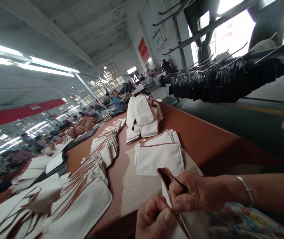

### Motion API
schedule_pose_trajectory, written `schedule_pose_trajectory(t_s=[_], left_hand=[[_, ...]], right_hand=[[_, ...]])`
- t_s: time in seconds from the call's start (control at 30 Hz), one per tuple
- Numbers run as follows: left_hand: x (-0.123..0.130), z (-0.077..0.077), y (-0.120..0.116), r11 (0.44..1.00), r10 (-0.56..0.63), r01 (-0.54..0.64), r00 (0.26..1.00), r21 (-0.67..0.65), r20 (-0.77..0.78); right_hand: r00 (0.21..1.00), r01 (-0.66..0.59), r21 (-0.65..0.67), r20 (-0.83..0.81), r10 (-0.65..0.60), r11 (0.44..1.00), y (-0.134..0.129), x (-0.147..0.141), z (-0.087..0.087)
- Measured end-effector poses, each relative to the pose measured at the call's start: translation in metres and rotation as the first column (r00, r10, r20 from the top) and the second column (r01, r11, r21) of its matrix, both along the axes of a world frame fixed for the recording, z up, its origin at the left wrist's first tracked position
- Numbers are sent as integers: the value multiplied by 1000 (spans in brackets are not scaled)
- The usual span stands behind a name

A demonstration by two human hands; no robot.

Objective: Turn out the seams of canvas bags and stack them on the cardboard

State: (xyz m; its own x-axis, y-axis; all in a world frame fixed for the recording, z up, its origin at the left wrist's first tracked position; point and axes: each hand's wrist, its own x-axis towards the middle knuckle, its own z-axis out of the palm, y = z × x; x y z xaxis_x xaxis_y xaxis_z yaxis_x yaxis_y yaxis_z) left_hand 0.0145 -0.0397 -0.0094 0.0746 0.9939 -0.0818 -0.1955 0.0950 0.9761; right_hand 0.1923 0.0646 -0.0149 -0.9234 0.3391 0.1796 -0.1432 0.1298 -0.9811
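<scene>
Two bare hands hold one white pouch point(166, 196) over the near edge of the brown table point(196, 132), in front of the person's body. The left hand point(155, 215) clamps the pouch edge between thumb and curled fingers, apparently to steady it. The right hand point(191, 189) has thumb and fingers pinched together at the same edge, with a thin dark strip point(179, 182) passing between them; whether this strip is a tool or part of the pouch cannot be told. The close grip of both hands probably keeps the edge taut.

A short stack of white pouches point(158, 159) lies flat on a pale sheet point(129, 196) just beyond the hands, likely for easy reach. To its left, a long row of overlapping pouches point(82, 202) lies fanned, presumably so that each can be lifted singly. Farther along rests a looser heap point(144, 113).

Containers: the held pouch gapes at its far end, showing a brown lining point(165, 175); no contents are visible there. The interiors of the stacked pouches are hidden.
</scene>
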Motion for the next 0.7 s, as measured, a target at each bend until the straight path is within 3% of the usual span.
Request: schedule_pose_trajectory(t_s=[0.07, 0.17, 0.33, 0.43, 0.57, 0.7], left_hand=[[-2, -2, 2, 1000, 2, -1, 999, -22, 40], [-8, 1, 4, 993, 23, -17, 999, -117, 47], [-12, 13, 5, 979, -67, 35, 985, -200, -157], [-10, 16, 5, 984, -123, 85, 961, -158, -249], [-11, 8, 0, 994, -106, 111, 925, -8, -364], [-18, -3, -5, 982, -182, 173, 976, -79, -120]], right_hand=[[1000, 2, 3, 4, -2, 1000, 1, 3, -2], [1000, 6, 110, 14, -7, 994, 3, 7, -3], [1000, 24, 230, -7, -23, 973, 2, 8, 0], [998, 55, 172, 17, -59, 984, -1, 6, 1], [994, 110, 66, 18, -111, 992, -2, 4, -3], [996, 92, -29, 18, -91, 995, 2, 3, -14]])
